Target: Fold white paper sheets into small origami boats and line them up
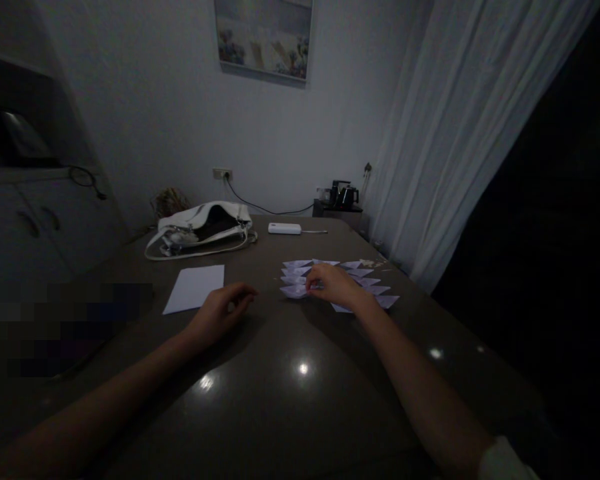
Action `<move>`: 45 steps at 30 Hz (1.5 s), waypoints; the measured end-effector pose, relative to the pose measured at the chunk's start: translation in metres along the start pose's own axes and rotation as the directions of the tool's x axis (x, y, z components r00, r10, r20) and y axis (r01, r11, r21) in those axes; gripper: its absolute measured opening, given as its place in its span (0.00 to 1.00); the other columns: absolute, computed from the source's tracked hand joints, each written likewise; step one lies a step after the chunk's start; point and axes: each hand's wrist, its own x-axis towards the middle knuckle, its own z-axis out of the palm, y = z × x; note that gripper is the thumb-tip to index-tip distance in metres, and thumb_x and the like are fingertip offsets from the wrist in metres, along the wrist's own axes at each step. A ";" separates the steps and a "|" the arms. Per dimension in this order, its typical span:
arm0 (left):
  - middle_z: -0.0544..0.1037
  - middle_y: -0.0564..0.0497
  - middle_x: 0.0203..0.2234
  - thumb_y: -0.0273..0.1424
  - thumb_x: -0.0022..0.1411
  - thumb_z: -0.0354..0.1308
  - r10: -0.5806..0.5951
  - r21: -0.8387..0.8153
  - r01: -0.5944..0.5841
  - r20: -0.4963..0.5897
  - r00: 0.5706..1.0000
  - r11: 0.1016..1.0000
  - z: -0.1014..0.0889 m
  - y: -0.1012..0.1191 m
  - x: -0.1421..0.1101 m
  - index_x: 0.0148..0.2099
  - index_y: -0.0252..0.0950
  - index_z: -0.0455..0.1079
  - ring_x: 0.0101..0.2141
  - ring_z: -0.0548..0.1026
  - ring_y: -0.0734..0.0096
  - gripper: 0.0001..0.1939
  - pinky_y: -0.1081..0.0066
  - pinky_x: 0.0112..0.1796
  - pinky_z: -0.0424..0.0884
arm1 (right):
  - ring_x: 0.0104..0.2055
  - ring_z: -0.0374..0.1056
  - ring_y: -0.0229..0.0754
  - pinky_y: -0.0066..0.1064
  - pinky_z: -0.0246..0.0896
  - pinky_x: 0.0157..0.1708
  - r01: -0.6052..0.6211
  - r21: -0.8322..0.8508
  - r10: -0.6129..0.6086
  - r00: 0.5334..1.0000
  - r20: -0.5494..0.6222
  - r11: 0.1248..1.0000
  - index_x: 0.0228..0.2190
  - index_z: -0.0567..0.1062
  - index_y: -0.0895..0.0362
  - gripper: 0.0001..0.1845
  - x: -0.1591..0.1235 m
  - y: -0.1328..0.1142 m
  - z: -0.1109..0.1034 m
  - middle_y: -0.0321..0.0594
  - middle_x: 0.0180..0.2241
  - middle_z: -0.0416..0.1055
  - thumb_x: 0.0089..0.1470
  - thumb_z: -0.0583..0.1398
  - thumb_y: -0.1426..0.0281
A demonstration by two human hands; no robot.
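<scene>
Folded white paper boats (387, 301) stand in close rows on the right half of the dark table. My right hand (333, 283) reaches over them, thumb and fingertips pinched at the right end of the front-left paper boat (293, 292). Its palm and fingers hide some of the middle boats. Resting on the table to the left, my left hand (223, 312) holds nothing; its fingers are loosely bent, with a gap between thumb and fingers. Just beyond that hand lies a flat stack of white paper (194, 287).
A white handbag (205, 227) with a looped strap sits at the back left. A white power bank (285, 229) with a short cable lies at the back middle. Small pale scraps (373, 263) lie near the right edge. A sheer curtain (445, 120) hangs on the right.
</scene>
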 end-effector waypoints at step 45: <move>0.76 0.45 0.42 0.39 0.53 0.61 -0.233 0.431 0.074 0.329 0.915 0.899 -0.083 -0.111 -0.002 0.45 0.39 0.73 0.42 0.73 0.56 0.18 0.66 0.42 0.66 | 0.30 0.63 0.34 0.24 0.55 0.28 0.158 0.328 -0.193 0.978 0.077 0.931 0.34 0.73 0.57 0.05 0.005 -0.090 0.035 0.37 0.31 0.68 0.53 0.58 0.70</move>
